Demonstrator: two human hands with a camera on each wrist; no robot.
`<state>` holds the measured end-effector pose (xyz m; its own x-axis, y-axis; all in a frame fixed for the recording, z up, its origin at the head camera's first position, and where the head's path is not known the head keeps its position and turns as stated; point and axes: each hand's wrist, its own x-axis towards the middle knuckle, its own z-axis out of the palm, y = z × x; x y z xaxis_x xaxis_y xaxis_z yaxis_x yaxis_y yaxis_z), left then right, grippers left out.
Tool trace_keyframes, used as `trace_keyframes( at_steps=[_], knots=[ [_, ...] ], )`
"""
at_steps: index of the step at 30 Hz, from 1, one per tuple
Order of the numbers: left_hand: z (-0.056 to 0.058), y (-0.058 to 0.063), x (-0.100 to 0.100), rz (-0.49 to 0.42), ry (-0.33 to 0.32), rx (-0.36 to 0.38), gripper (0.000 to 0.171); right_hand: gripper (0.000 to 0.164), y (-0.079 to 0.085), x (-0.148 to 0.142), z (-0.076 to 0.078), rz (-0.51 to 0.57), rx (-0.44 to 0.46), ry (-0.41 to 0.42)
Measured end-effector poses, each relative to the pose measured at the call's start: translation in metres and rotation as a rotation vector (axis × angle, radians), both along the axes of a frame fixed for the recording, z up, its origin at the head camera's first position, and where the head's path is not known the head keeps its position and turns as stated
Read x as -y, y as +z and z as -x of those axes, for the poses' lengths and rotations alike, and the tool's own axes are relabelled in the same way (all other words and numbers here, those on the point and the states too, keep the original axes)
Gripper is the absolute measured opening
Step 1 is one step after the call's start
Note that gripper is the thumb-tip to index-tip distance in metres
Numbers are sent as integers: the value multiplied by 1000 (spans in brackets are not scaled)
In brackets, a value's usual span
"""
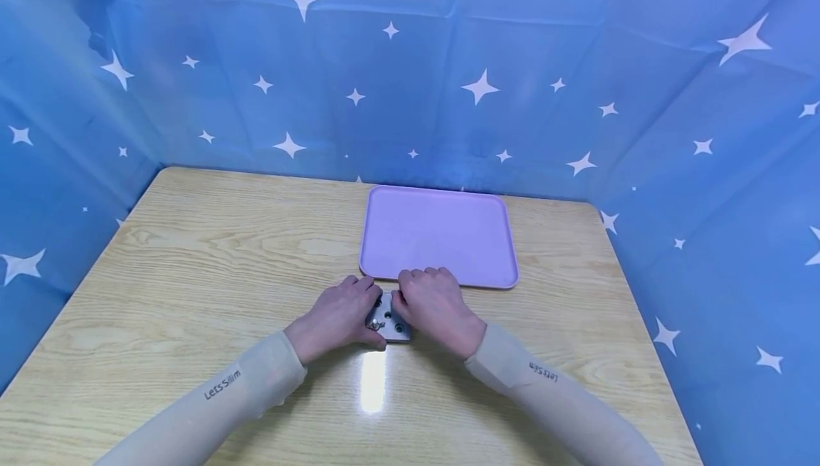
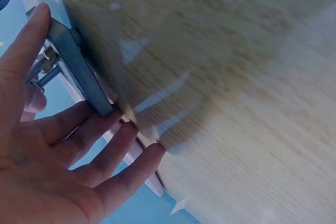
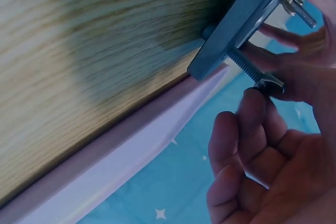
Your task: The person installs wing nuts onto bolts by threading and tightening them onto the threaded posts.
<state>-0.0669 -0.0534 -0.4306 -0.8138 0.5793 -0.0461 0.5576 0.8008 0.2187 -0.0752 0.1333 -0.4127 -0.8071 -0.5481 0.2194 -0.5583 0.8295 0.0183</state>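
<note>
A grey metal plate (image 1: 398,336) with holes and bolts stands just above the wooden table, in front of the purple tray. My left hand (image 1: 338,314) grips its left side, the thumb on the near edge and fingers at the far edge. From the plate (image 3: 239,27) a threaded bolt (image 3: 245,65) sticks up in the right wrist view, with what looks like a wing nut (image 3: 272,83) near its end. My right hand (image 1: 438,304) pinches that nut with curled fingers; the thumb's contact is partly hidden. Another bolt (image 3: 303,13) carries a nut low by the plate.
A purple tray (image 1: 442,231) lies at the back of the wooden table (image 1: 243,260), just beyond the hands. Blue cloth (image 1: 410,60) with white stars hangs behind and at both sides. Pale sleeves (image 1: 224,388) cover both forearms.
</note>
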Motion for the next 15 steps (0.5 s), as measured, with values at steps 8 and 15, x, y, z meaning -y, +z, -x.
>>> trace_keyframes(
  at_steps=[8,15],
  knots=[
    [-1,-1,-1,4,-6,-24,70,30,21,-21,6,-103,234,255],
    [0,-1,-1,18,0,-3,72,36,26,-30,11,-199,161,450]
  ],
)
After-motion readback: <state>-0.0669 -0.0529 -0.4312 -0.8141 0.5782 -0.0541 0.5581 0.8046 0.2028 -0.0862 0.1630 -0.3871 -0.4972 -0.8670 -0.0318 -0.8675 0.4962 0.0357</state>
